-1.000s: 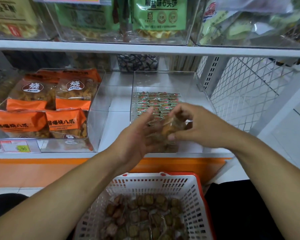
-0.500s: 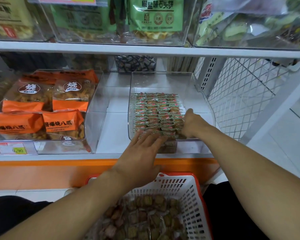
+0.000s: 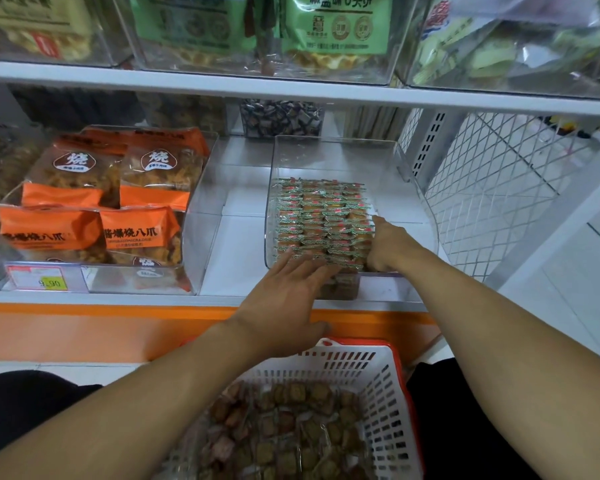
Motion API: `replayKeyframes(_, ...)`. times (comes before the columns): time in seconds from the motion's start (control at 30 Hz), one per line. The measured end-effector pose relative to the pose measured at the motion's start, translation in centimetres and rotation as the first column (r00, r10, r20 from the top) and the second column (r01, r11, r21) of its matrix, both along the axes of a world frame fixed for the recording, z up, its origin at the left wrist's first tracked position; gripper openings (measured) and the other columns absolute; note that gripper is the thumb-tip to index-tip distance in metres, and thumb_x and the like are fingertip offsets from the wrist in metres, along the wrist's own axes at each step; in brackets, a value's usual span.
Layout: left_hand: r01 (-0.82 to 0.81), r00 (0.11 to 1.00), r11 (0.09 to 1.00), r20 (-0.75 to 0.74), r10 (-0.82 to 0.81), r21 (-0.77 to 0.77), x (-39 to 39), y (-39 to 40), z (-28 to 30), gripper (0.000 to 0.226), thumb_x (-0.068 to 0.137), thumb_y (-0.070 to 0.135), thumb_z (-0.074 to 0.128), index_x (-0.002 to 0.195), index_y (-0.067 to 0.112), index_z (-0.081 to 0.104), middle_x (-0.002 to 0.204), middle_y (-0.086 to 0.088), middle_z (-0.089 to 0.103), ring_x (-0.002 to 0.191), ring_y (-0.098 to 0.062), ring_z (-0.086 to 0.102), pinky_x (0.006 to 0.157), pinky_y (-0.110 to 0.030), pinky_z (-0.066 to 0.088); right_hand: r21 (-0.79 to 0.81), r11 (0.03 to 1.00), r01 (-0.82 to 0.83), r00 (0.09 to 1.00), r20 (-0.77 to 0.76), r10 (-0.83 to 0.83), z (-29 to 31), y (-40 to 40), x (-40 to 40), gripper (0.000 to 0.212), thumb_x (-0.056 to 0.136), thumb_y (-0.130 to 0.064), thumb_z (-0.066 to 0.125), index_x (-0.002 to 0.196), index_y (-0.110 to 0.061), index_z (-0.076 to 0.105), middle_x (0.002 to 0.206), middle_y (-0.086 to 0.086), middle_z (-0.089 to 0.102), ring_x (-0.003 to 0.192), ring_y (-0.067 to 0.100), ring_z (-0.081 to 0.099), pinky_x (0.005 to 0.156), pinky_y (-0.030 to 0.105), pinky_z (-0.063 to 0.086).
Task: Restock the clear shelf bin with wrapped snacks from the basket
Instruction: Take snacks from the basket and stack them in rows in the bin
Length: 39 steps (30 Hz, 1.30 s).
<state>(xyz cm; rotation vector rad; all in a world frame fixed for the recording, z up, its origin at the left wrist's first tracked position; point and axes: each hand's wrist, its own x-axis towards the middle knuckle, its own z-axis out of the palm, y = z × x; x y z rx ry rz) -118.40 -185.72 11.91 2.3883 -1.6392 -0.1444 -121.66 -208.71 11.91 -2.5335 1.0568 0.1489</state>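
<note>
The clear shelf bin (image 3: 426, 216) stands on the lower shelf and holds neat rows of small green-and-red wrapped snacks (image 3: 319, 216). My left hand (image 3: 278, 299) lies flat with straight fingers on the front row of those snacks. Inside the bin, my right hand (image 3: 387, 247) presses against the right side of the rows, one finger pointing toward the back; its other fingertips are hidden. Below the shelf sits a white basket (image 3: 378, 372) with a red rim, and it holds several loose brown wrapped snacks (image 3: 291, 427).
A clear bin to the left holds orange snack bags (image 3: 94, 202) and carries a price tag (image 3: 39, 278). A small bin of dark candies (image 3: 281, 117) stands behind. A white wire mesh panel (image 3: 499, 188) closes the right side. The upper shelf (image 3: 291, 91) carries green bags (image 3: 326, 26).
A second ago both hands held a stack of snacks above the bin's front. Now the right hand is down inside the bin and the left lies flat on the front row.
</note>
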Motion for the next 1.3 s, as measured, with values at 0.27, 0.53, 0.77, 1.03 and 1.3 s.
replayKeyframes(0.27,0.006,0.998,0.995,-0.065,-0.012,-0.095,-0.4,0.6,1.2,0.081,0.085,0.036,0.073,0.155,0.021,0.035,0.162,-0.004,0.035,0.153,-0.021,0.021,0.126,-0.03,0.005,-0.223,0.967,-0.126,0.99,-0.086,0.109,4.2,2.4,-1.4,0.069,0.088,0.007,0.058,0.151,-0.006,0.031,0.124,0.024,0.061,0.112,0.039,0.061,0.085,0.037,0.049)
replayKeyframes(0.53,-0.043,0.978,0.998,-0.207,0.035,-0.038,-1.4,4.0,-0.6,0.013,0.085,0.028,0.07,0.084,0.029,0.057,0.086,0.003,0.067,0.079,-0.02,0.063,0.066,-0.032,0.049,0.074,0.733,-0.677,0.689,-0.287,0.665,9.0,11.3,-7.2,0.019,0.079,-0.008,0.062,0.075,-0.023,0.074,0.067,-0.01,0.069,0.067,0.011,0.067,0.058,0.018,0.053)
replayKeyframes(0.77,0.045,0.783,0.755,-0.492,0.38,0.654,-5.2,10.2,-16.8,0.048,0.092,0.033,0.069,0.136,0.019,0.055,0.138,-0.01,0.059,0.123,-0.027,0.055,0.099,-0.034,0.045,0.409,0.626,-0.664,0.433,-0.472,0.768,-12.5,15.6,-11.4,0.032,0.099,-0.019,0.053,0.129,-0.012,0.062,0.123,0.015,0.065,0.11,0.034,0.063,0.092,0.038,0.052)
replayKeyframes(1.03,-0.159,0.677,0.734,-0.468,0.568,0.661,-9.4,9.8,-28.5,0.058,0.095,0.035,0.066,0.147,0.016,0.046,0.147,-0.009,0.051,0.133,-0.027,0.051,0.109,-0.035,0.041,0.333,0.732,-0.594,0.593,-0.434,0.679,-29.7,16.4,-16.5,0.089,0.095,-0.031,0.058,0.161,-0.026,-0.003,0.166,0.017,0.006,0.146,0.047,0.021,0.113,0.063,0.031)
replayKeyframes(1.3,-0.029,0.786,0.803,-0.483,0.386,0.595,-10.5,8.5,-34.5,0.081,0.086,0.051,0.071,0.152,0.02,0.035,0.133,-0.012,0.06,0.113,-0.034,0.061,0.085,-0.037,0.047,0.399,0.726,-0.56,0.696,-0.249,0.673,-34.2,15.9,-16.1,0.106,0.094,-0.01,0.055,0.151,-0.042,-0.028,0.168,0.016,0.0,0.086,0.036,0.062,0.057,0.036,0.045)
